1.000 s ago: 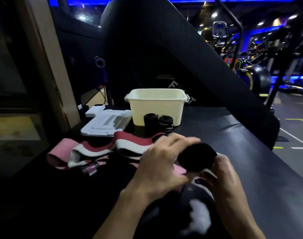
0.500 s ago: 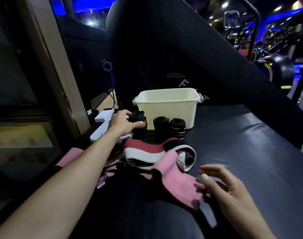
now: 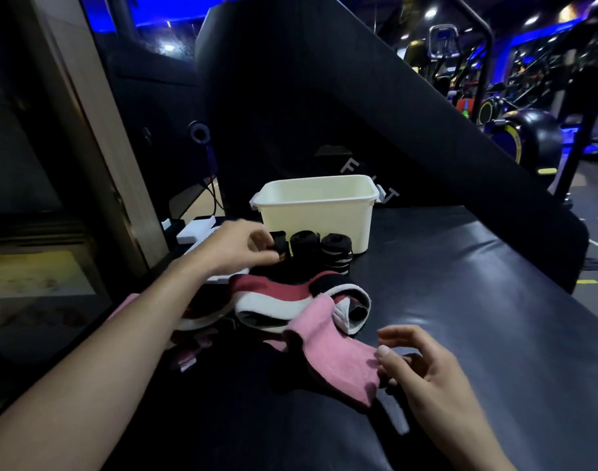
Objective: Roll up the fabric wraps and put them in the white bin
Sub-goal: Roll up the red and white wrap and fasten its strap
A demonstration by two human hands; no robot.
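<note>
Black roll (image 3: 280, 248) half-hidden, left hand's (image 3: 238, 248) grip

White lid (image 3: 202, 232), black padded bench (image 3: 477, 300)

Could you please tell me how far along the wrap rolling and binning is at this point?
Done: two black rolls stand in front of the white bin, not in it. In hand: the left hand grips a third roll beside them. Left: the pink wrap by the right hand and the red-and-white wrap lie unrolled.
</note>
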